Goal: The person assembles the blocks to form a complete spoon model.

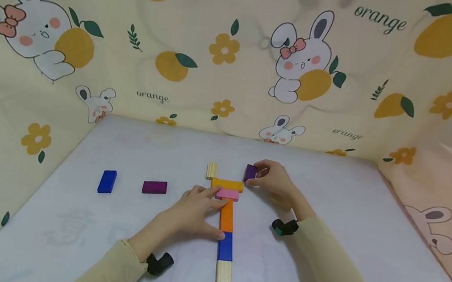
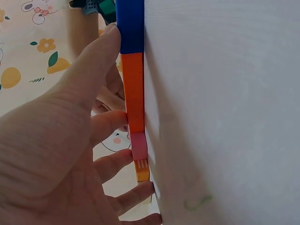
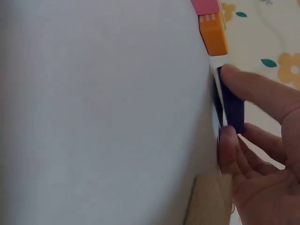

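Note:
A row of blocks runs up the table: plain wood [image 1: 224, 279], blue [image 1: 226, 247], orange [image 1: 226, 216] and pink [image 1: 228, 194], with a yellow-orange block [image 1: 227, 185] lying crosswise at its top. My left hand [image 1: 196, 211] lies along the row's left side, fingers spread; in the left wrist view its thumb touches the blue block [image 2: 130, 26] and fingertips meet the orange block [image 2: 133, 93] and pink block [image 2: 139, 146]. Just right of the crosswise block, my right hand [image 1: 274, 180] pinches a dark purple block [image 1: 250, 173], slightly tilted in the right wrist view [image 3: 232, 105].
A small ribbed wood block [image 1: 211, 170] stands behind the crosswise block's left end. Farther left lie a purple block [image 1: 154, 187] and a blue block [image 1: 107, 181]. A wooden piece [image 3: 208, 199] shows low in the right wrist view. Patterned cloth [image 1: 242, 86] rises behind the table.

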A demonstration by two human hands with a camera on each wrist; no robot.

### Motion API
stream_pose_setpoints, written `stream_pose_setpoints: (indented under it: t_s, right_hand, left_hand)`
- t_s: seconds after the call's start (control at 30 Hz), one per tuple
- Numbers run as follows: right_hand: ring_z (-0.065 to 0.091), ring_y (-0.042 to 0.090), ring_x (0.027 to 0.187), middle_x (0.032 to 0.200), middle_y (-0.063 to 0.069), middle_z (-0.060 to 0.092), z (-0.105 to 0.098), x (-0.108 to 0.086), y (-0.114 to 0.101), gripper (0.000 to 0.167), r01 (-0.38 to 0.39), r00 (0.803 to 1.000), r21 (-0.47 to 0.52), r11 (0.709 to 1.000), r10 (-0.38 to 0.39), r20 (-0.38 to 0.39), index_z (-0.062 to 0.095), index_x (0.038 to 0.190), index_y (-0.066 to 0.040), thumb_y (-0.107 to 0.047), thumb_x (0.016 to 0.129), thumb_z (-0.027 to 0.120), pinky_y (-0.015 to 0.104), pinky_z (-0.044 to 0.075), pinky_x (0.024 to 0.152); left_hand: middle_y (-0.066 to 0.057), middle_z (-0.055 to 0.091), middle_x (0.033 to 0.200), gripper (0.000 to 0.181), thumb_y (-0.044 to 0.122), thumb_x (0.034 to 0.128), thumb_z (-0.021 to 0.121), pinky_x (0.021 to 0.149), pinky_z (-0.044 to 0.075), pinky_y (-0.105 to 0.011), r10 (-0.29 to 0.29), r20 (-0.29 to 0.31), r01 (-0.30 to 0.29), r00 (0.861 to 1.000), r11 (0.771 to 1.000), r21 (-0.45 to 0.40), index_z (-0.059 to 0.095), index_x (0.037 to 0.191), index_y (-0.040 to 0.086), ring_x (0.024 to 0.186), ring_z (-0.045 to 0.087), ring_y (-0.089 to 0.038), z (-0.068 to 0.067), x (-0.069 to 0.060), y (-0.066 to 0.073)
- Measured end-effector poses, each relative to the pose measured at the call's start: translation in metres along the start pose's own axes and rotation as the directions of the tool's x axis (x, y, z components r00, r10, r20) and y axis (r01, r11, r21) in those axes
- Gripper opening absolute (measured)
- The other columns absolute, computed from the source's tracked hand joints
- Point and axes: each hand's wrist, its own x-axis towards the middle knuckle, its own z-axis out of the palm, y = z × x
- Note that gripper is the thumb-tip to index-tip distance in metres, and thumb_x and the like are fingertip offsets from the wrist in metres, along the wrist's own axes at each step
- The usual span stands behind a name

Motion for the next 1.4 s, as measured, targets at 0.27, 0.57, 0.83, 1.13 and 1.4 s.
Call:
stream_pose_setpoints:
  t_s: [0.27,0.57,0.83,1.13,1.4]
  right_hand:
    - [0.054,0.027,0.110,0.122,0.005,0.061,-0.001,0.014,-0.003,0.051,-0.097,0.993,0.099,0.990,0.091,0.072,0.062,0.131,-0.016,-0.028,0.084,0.080,0.047,0.043,0.096]
    - [0.053,0.029,0.108,0.124,0.007,0.060,0.005,0.017,-0.002,0.049,-0.118,0.990,0.238,0.964,0.096,0.102,0.063,0.130,-0.014,-0.020,0.085,0.079,0.041,0.043,0.095]
    - [0.054,0.028,0.103,0.121,0.008,0.062,0.005,0.018,-0.001,0.050,-0.072,0.993,0.192,0.979,0.051,0.111,0.062,0.132,-0.012,-0.019,0.085,0.078,0.036,0.045,0.087]
    - [0.053,0.029,0.103,0.115,0.010,0.062,0.005,0.017,-0.003,0.051,-0.073,0.992,0.187,0.980,0.052,0.115,0.060,0.132,-0.011,-0.019,0.085,0.078,0.036,0.046,0.086]
    - [0.053,0.028,0.100,0.113,0.010,0.062,0.006,0.017,0.000,0.051,-0.071,0.993,0.209,0.975,0.050,0.106,0.061,0.130,-0.011,-0.019,0.083,0.080,0.034,0.045,0.086]
  left_hand:
    - [-0.003,0.024,0.160,0.087,0.072,0.0727,0.070,0.109,0.024,-0.059,0.000,-0.003,0.000,1.000,1.000,0.008,0.049,0.146,0.032,0.137,0.026,-0.038,-0.001,0.001,0.001]
    - [-0.004,0.025,0.160,0.085,0.070,0.0730,0.072,0.108,0.023,-0.060,-0.001,-0.006,0.001,1.000,1.000,0.008,0.051,0.145,0.031,0.137,0.027,-0.039,-0.002,0.002,0.002]
    - [-0.005,0.026,0.159,0.085,0.070,0.0724,0.072,0.107,0.024,-0.061,0.001,-0.006,0.000,1.000,1.000,0.017,0.051,0.145,0.030,0.136,0.029,-0.039,-0.003,0.002,0.003]
    - [-0.005,0.026,0.159,0.085,0.070,0.0723,0.072,0.108,0.024,-0.061,-0.005,-0.008,0.006,1.000,1.000,0.015,0.051,0.145,0.031,0.136,0.028,-0.039,-0.003,0.001,0.003]
    - [-0.006,0.027,0.159,0.085,0.069,0.0724,0.073,0.108,0.024,-0.061,-0.003,-0.011,0.004,1.000,1.000,0.006,0.052,0.144,0.030,0.136,0.028,-0.040,-0.003,0.001,0.003]
